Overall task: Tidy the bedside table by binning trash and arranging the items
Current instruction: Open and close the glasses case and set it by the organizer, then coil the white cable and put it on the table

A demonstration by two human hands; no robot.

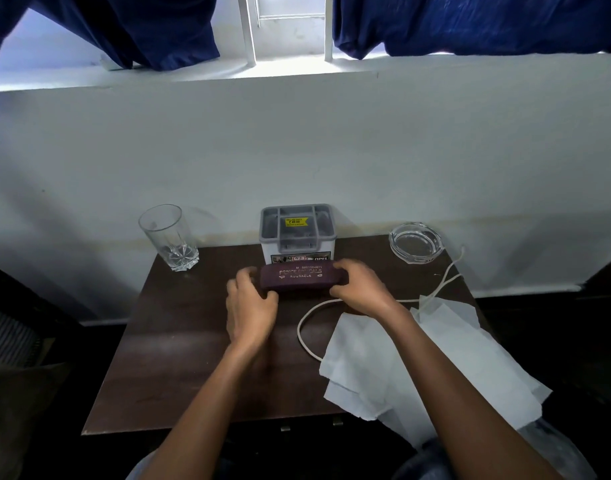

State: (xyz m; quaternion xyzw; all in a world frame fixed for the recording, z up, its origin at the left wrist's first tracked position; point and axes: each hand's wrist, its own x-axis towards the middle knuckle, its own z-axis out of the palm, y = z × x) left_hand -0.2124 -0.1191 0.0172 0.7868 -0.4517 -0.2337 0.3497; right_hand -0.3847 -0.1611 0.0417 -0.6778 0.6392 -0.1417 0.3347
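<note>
A dark maroon spectacle case (298, 277) with gold lettering lies on the dark wooden bedside table (179, 358), just in front of a grey plastic organiser box (297, 232). My left hand (250, 303) grips the case's left end and my right hand (361, 289) grips its right end. White tissue sheets (376, 368) lie spread over the table's right side and hang past its front edge. A white cord (305, 336) loops across the table beside the tissue and under my right forearm.
An empty drinking glass (170, 237) stands at the back left corner. A glass ashtray (416, 242) sits at the back right. A white wall rises directly behind the table, with a window ledge and blue curtains (470, 22) above.
</note>
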